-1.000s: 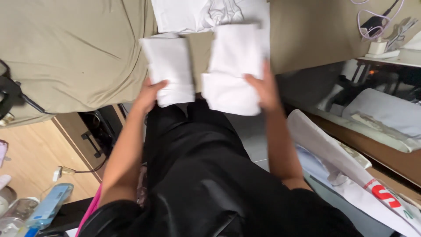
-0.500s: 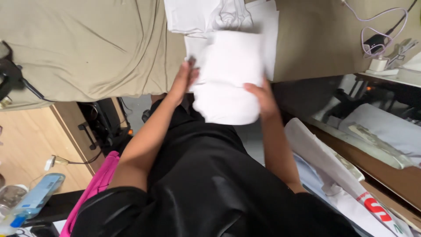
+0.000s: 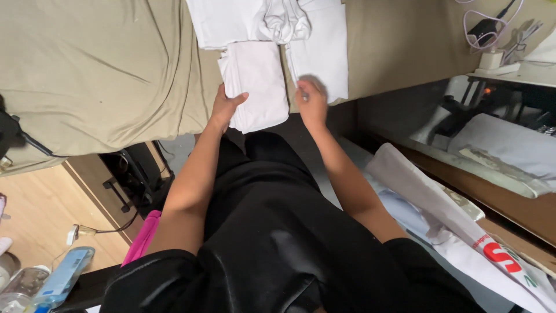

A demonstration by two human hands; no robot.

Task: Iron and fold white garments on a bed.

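Top centre: pile of white cloth (image 3: 255, 20) cut off by upper frame edge; full extent not visible. Right hand (image 3: 311, 101) motion-blurred at the fingers; grip on the white piece beside it unclear. Left hand (image 3: 225, 107): fingers hidden under the folded white cloth (image 3: 255, 84), only the thumb on top showing. Upper right: cable and charger (image 3: 489, 43) small, partly cropped. Lower left: bottles (image 3: 40, 284) cut by bottom edge. Left edge: dark object (image 3: 8, 130) cropped, kind indeterminate. Lower right: white printed bag (image 3: 463, 232) runs out of frame.
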